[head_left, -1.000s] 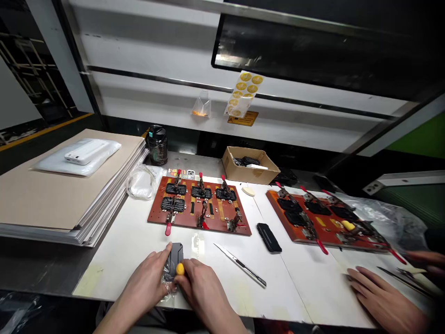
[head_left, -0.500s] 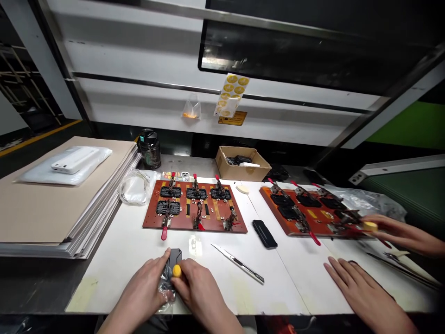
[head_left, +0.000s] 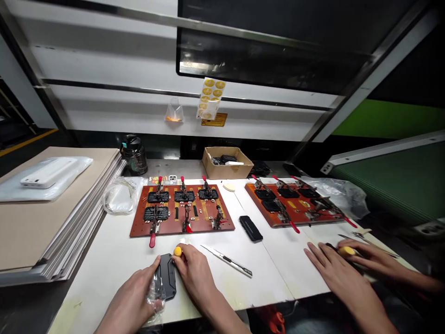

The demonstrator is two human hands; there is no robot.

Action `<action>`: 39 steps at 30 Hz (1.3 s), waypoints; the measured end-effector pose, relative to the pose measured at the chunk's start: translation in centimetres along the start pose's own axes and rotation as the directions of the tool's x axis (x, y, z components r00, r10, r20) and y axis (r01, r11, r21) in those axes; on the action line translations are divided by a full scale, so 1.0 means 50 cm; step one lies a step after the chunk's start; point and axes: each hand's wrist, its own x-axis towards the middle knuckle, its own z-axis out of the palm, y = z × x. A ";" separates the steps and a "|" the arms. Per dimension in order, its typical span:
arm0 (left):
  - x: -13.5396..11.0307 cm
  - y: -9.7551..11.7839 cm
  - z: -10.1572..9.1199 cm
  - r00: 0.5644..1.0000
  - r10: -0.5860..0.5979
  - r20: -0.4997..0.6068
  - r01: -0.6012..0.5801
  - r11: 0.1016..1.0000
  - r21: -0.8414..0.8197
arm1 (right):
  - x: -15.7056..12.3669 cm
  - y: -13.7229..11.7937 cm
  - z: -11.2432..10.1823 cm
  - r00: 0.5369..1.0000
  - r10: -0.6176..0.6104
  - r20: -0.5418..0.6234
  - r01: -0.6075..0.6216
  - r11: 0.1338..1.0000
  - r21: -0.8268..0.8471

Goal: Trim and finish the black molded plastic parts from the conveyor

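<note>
A dark grey rectangular cover (head_left: 168,278) with chamfered lines lies on the white table top in front of me. My left hand (head_left: 130,294) grips its left side, and crumpled clear plastic film (head_left: 155,297) sits under those fingers. In my right hand (head_left: 196,271) is a small tool with a yellow round-ended handle (head_left: 178,251), held at the cover's upper right corner; its working tip is hidden. To the right lies a utility knife (head_left: 227,261). Beyond it is a black case-shaped part (head_left: 250,228).
Two red-brown fixture boards (head_left: 205,225) (head_left: 278,218) with red-handled clamps hold black parts. A co-worker's hands (head_left: 342,283) work at right with another yellow-handled tool (head_left: 346,251). Cardboard sheets (head_left: 86,185) are stacked left; a cardboard box (head_left: 227,171) and dark bottle (head_left: 135,155) stand behind.
My view has swung rightward. My right hand with the yellow-handled tool has moved up to the cover's upper corner, uncovering more of it. The co-worker's tool hand has come away from the right board.
</note>
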 end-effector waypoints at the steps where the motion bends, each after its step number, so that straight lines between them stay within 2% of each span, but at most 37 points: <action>1: 0.001 -0.001 0.001 1.000 0.006 0.009 -0.006 1.000 0.002 | -0.003 0.002 0.002 1.000 0.016 -0.027 -0.015 0.999 0.034; 4: 0.003 -0.005 0.004 1.000 0.028 0.010 -0.028 0.999 0.016 | -0.011 0.002 0.012 1.000 0.011 -0.022 -0.008 0.992 0.127; 7: 0.004 -0.007 0.004 1.000 0.018 0.007 -0.018 1.000 0.025 | -0.029 -0.002 0.011 0.999 0.001 0.040 -0.007 0.988 0.154; 12: 0.005 -0.008 0.003 1.000 -0.007 0.022 0.007 1.000 0.025 | -0.074 0.011 -0.032 0.965 0.039 0.261 -0.087 0.981 0.176; 13: 0.005 -0.009 0.003 1.000 -0.004 0.018 0.004 1.000 0.029 | -0.076 0.013 -0.040 0.961 0.055 0.270 -0.109 0.976 0.189; 15: 0.005 -0.009 0.004 1.000 0.007 0.010 -0.007 0.999 0.039 | -0.064 0.011 -0.045 0.973 0.080 0.215 -0.128 0.967 0.222; 17: 0.005 -0.008 0.004 1.000 0.004 0.011 -0.005 0.998 0.057 | -0.041 0.003 -0.036 0.988 0.071 0.135 -0.102 0.966 0.238; 19: 0.006 -0.007 0.004 1.000 0.000 0.019 -0.001 0.998 0.067 | -0.022 -0.007 -0.021 0.994 0.035 0.104 -0.057 0.974 0.217; 22: 0.007 -0.009 0.003 1.000 0.003 0.020 -0.004 0.999 0.054 | -0.022 -0.015 -0.014 0.988 -0.023 0.155 0.001 0.990 0.140; 26: 0.005 -0.009 0.003 1.000 0.002 0.014 -0.003 0.999 0.032 | -0.058 -0.004 -0.054 0.942 -0.025 0.335 -0.009 0.995 0.098; 28: 0.002 -0.008 0.003 1.000 0.002 0.006 -0.002 1.000 -0.005 | -0.067 -0.001 -0.076 0.945 0.026 0.325 -0.078 0.986 0.146; 30: -0.001 -0.009 0.006 1.000 0.023 -0.021 -0.024 0.998 -0.058 | -0.063 -0.009 -0.083 0.963 0.087 0.254 -0.155 0.953 0.261; 32: -0.003 -0.014 0.013 0.996 0.051 -0.076 -0.059 0.992 -0.107 | -0.043 -0.031 -0.068 0.974 0.093 0.204 -0.166 0.913 0.374; 34: -0.006 -0.020 0.024 0.986 0.076 -0.147 -0.097 0.985 -0.142 | -0.007 -0.069 -0.031 0.986 0.020 0.164 -0.083 0.917 0.390; 37: -0.016 -0.028 0.043 0.951 0.081 -0.298 -0.142 0.971 -0.191 | 0.080 -0.145 0.048 0.989 -0.133 0.067 0.118 0.975 0.190; 39: -0.029 -0.030 0.057 0.910 0.045 -0.412 -0.150 0.962 -0.226 | 0.146 -0.200 0.096 0.981 -0.172 0.089 0.174 0.984 -0.020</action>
